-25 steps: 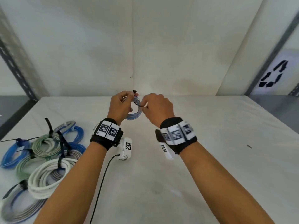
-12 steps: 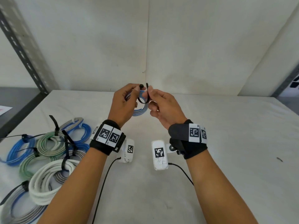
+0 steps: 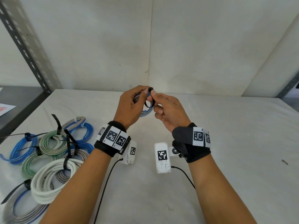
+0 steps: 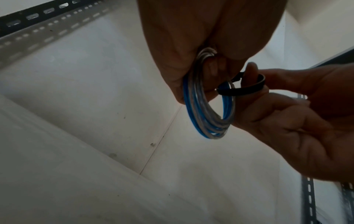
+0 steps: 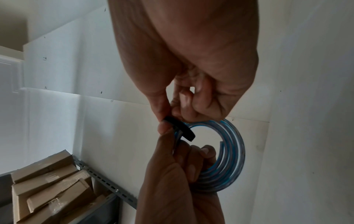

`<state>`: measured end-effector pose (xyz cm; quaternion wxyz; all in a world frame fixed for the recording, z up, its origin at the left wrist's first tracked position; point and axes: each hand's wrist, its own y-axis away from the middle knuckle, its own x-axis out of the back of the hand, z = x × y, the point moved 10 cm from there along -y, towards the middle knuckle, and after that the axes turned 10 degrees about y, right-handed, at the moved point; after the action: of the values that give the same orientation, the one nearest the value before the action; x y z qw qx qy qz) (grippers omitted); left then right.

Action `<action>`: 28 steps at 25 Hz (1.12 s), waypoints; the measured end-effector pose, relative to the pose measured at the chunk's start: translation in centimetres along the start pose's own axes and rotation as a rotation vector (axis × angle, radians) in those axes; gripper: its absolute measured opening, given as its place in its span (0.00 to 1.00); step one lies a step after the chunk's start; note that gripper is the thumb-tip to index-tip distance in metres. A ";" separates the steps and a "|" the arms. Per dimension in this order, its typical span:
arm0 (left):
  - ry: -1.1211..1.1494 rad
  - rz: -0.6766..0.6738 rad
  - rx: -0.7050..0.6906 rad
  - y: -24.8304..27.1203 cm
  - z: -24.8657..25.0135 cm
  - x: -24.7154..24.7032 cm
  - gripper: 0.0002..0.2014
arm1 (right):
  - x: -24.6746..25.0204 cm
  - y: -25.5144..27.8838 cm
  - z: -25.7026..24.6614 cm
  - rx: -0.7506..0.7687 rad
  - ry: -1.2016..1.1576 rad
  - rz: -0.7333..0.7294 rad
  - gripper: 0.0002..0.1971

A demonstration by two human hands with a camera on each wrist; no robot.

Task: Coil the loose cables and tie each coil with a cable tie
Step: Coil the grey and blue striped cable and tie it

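A small coil of blue and clear cable (image 3: 146,111) (image 4: 206,109) (image 5: 228,154) is held up above the table's far middle. My left hand (image 3: 132,105) grips one side of the coil with curled fingers. A black cable tie (image 3: 149,102) (image 4: 242,89) (image 5: 182,128) loops around the coil's strands. My right hand (image 3: 166,107) pinches the tie between thumb and forefinger, right beside the left thumb. The tie's head (image 3: 150,88) sticks up between the two thumbs.
Several tied coils (image 3: 48,159) in blue, green, grey and white lie at the table's left front, black tie tails sticking out. A slotted metal upright (image 3: 27,47) stands at the left. Cardboard boxes (image 5: 47,186) sit low in the right wrist view.
The right hand turned palm up and closed the tie's loop around the coil. Both hands rose slightly toward the back wall; the view swung to the left.
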<state>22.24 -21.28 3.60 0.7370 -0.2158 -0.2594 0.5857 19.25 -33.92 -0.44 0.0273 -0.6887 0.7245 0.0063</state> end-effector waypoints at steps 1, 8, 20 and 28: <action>0.002 0.010 0.000 0.0 0.0 0.0 0.11 | 0.0 0.1 -0.1 0.004 -0.001 -0.004 0.14; 0.020 0.006 0.019 0.2 -0.2 -0.5 0.12 | 0.4 0.1 0.1 0.003 -0.021 0.028 0.14; 0.017 0.037 0.005 0.5 0.4 -0.4 0.10 | 0.5 0.5 0.0 -0.015 -0.098 0.083 0.13; -0.088 -0.062 -0.025 0.6 1.2 -1.7 0.09 | 1.9 0.9 -1.1 0.050 0.062 0.260 0.16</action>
<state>20.66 -22.79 3.93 0.7400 -0.1911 -0.3054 0.5680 18.24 -35.78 0.53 0.0208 -0.5879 0.8082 -0.0295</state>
